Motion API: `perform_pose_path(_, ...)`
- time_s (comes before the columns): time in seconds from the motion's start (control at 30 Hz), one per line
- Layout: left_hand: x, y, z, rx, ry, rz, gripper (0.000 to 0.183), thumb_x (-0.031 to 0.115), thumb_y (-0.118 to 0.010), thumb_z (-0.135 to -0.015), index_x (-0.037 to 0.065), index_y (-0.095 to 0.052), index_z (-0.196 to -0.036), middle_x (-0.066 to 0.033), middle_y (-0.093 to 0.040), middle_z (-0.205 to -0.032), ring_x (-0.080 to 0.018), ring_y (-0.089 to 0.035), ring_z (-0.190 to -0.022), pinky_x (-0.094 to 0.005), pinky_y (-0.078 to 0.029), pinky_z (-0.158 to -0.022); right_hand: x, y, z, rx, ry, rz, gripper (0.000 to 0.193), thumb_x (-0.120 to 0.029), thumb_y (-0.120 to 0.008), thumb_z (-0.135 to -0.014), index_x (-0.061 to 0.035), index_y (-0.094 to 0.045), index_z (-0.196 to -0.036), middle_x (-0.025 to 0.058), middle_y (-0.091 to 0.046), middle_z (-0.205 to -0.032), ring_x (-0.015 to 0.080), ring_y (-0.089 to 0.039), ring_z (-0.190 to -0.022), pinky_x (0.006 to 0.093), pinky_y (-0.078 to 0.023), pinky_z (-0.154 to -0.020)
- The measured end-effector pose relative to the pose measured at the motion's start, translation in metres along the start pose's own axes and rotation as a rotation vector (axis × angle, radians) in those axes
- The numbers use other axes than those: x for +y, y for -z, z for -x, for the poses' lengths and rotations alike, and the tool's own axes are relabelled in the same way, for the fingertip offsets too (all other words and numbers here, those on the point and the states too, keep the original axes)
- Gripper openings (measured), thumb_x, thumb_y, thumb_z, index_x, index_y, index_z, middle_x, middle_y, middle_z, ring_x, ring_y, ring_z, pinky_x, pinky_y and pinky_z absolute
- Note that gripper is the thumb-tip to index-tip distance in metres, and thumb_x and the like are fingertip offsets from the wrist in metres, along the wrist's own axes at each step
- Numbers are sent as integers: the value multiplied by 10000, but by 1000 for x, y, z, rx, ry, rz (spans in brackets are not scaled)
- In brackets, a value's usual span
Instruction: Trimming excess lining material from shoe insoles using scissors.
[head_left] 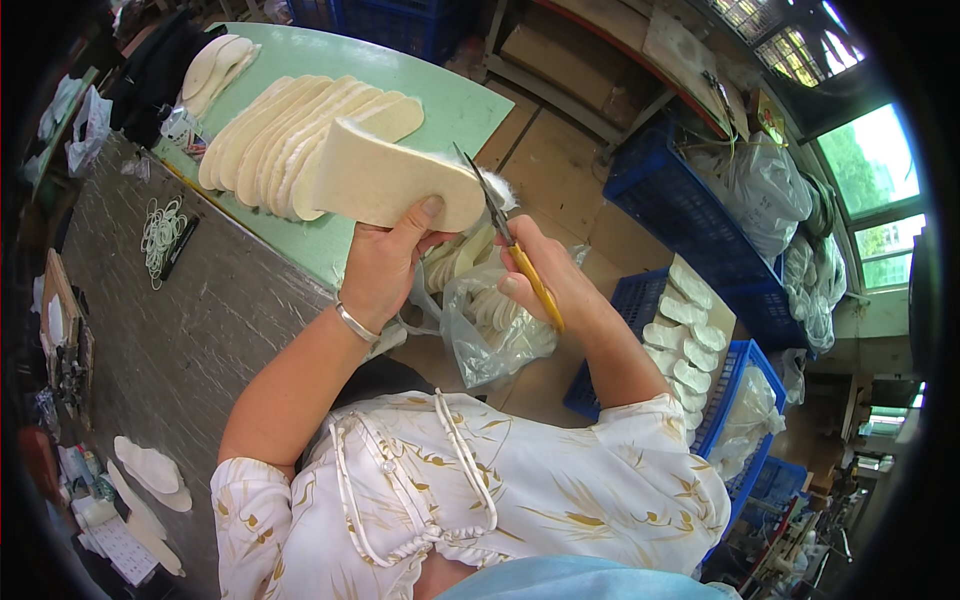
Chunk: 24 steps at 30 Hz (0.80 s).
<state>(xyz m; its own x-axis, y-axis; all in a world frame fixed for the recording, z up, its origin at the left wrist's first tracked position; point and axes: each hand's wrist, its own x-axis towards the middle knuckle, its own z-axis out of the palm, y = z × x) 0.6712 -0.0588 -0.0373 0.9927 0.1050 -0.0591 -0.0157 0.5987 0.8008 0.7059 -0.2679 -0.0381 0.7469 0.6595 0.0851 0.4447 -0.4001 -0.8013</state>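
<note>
A cream insole (385, 180) with a fluffy white edge is pinched in my left hand (385, 255), thumb on top, above the green tabletop's edge. In my right hand (550, 270) is a pair of scissors (527, 268) with yellow handles and dark blades. The blades point up and away, spread a little, right beside the insole's rounded right end. White fluff (500, 190) sticks out there, partly behind the blades. Behind the held insole, a fanned row of cream insoles (270, 140) lies on the green tabletop (440, 80).
More insoles (215, 70) lie at the table's far left. Rubber bands (162, 232) rest on the dark worktop (130, 330). Below my hands is a clear plastic bag (490, 345) of insoles. Blue crates (735, 400) stand to the right, one carrying white insoles (690, 340).
</note>
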Motion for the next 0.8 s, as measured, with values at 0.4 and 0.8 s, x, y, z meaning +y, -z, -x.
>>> perform_pose_path(0.4, 6, 3, -4, -58, -13, -47, 321, 143, -618, -899, 72, -522, -1198, -54, -622, -1082, -177, -630, -962, -326, -549, -788, -2, 5, 5, -10, -57, -21, 671, -654, -582, -788, -14, -454, -945, 148, -494, -651, 350, -522, -598, 399, -426, -572)
perform_pose_path(0.8, 5, -3, -29, -201, 52, -209, 317, 143, -630, -890, 65, -534, -1182, -56, -623, -1084, -172, -627, -970, -327, -548, -787, 4, 30, 6, 21, -35, 158, 739, -705, -550, -771, -17, -428, -1012, 162, -527, -702, 376, -544, -656, 408, -439, -603)
